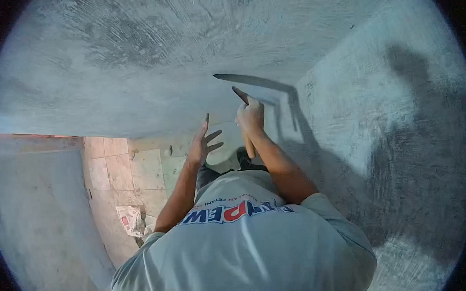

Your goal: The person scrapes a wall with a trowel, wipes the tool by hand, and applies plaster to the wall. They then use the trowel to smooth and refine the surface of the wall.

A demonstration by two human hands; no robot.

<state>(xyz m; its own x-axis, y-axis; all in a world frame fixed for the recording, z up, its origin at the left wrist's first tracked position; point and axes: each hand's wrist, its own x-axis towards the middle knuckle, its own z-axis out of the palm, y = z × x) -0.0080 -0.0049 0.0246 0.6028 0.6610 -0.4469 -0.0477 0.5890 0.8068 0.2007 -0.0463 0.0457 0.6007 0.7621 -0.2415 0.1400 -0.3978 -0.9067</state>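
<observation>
My right hand (251,117) is closed around a tool with a light wooden handle (250,145) that sticks out below the fist. A dark pointed shape (240,94) extends above the fist; whether it is a finger or part of the tool is unclear. My left hand (203,142) is raised to the left, its fingers spread and nothing in it. Both hands are apart, in front of the grey plastered wall (149,86). A long dark curved band (261,82) shows against the wall just above my right hand.
Another rough plastered wall (391,120) meets the first at a corner on the right, with shadows on it. Floor tiles (119,166) show at lower left, with a crumpled white bag (132,221). A pale upright surface (39,210) stands at far left.
</observation>
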